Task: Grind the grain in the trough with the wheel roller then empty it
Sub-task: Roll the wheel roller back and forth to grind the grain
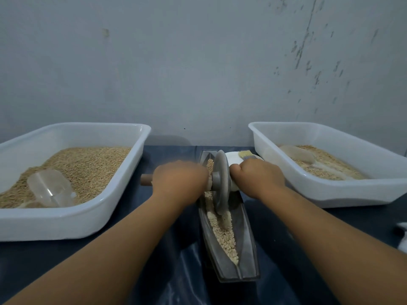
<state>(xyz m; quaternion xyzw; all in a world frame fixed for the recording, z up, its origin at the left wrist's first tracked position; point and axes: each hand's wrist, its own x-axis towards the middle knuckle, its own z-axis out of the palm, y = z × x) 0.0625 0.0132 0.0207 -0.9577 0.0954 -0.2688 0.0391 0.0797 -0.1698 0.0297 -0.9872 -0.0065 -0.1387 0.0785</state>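
At far left, a white plastic tub (72, 219) holds whole brown grain and a clear plastic scoop (49, 187). My left hand (179, 182) wraps its fingers round the brown wooden axle (146, 179) of the grey stone wheel roller (221, 180), which stands upright in the long dark grey trough (247, 245) of crushed pale grain (222, 230) on the dark blue worktop (154, 249). My right hand (257, 177) grips the opposite end. Another white tub (343, 190) sits at right.

both hands (179, 181) gripping wheel roller (221, 182), trough (247, 238)
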